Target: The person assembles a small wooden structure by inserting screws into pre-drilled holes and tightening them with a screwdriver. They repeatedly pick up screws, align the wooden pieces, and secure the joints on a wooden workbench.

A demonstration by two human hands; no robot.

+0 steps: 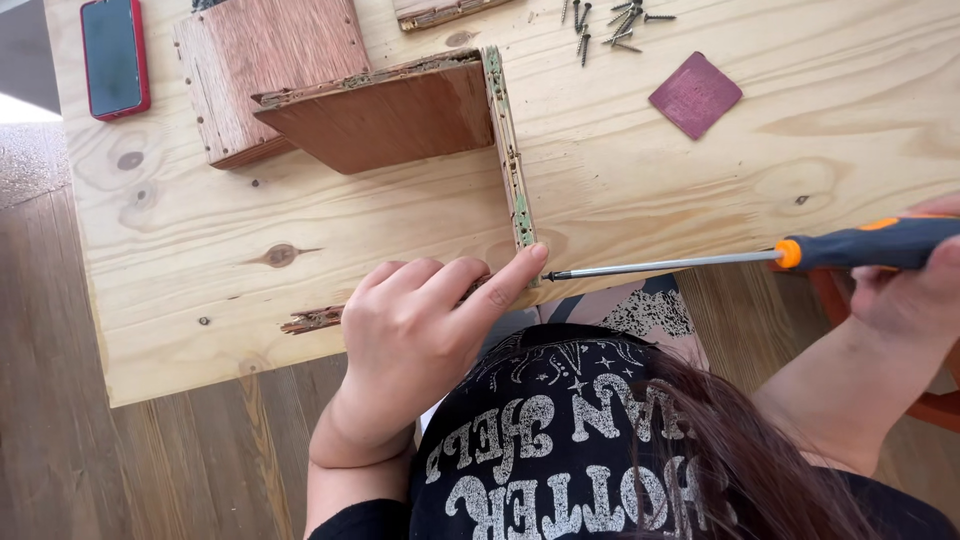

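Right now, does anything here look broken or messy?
Yes. The wooden box frame has ragged, crumbling edges with greenish residue, and a splintered strip juts out beside the left hand. Loose screws lie scattered at the table's far edge.

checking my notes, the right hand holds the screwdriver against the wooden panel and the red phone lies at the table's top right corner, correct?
Not quite: the head view shows the red phone at the table's top left corner, not the right. The rest stands: the right hand holds the screwdriver, its tip against the wooden panel.
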